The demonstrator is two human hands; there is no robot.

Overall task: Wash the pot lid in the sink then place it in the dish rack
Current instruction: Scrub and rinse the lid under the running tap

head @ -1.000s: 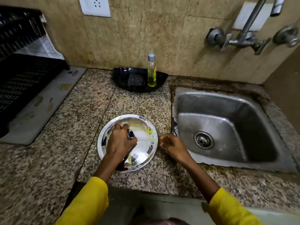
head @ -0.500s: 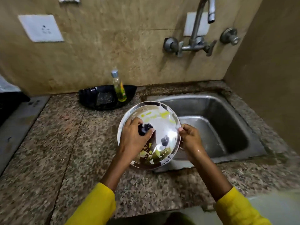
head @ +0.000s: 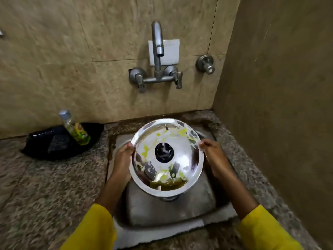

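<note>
A shiny steel pot lid [head: 180, 147] with a black knob in its middle and yellow-green smears is held level above the steel sink [head: 167, 212]. My left hand [head: 124, 156] grips the lid's left rim. My right hand [head: 213, 154] grips its right rim. The lid hides most of the sink basin and the drain. The dish rack is out of view.
A wall tap [head: 157, 51] with two lever handles hangs above the sink; no water runs. A soap bottle [head: 75, 129] and a scrub pad [head: 57, 143] sit in a black tray [head: 36, 150] on the granite counter [head: 45, 195] at left. A wall stands close on the right.
The lid was lifted off the counter and carried right, over the sink. My left hand left the knob and took the left rim. The view swung right, so the rack left the frame.
</note>
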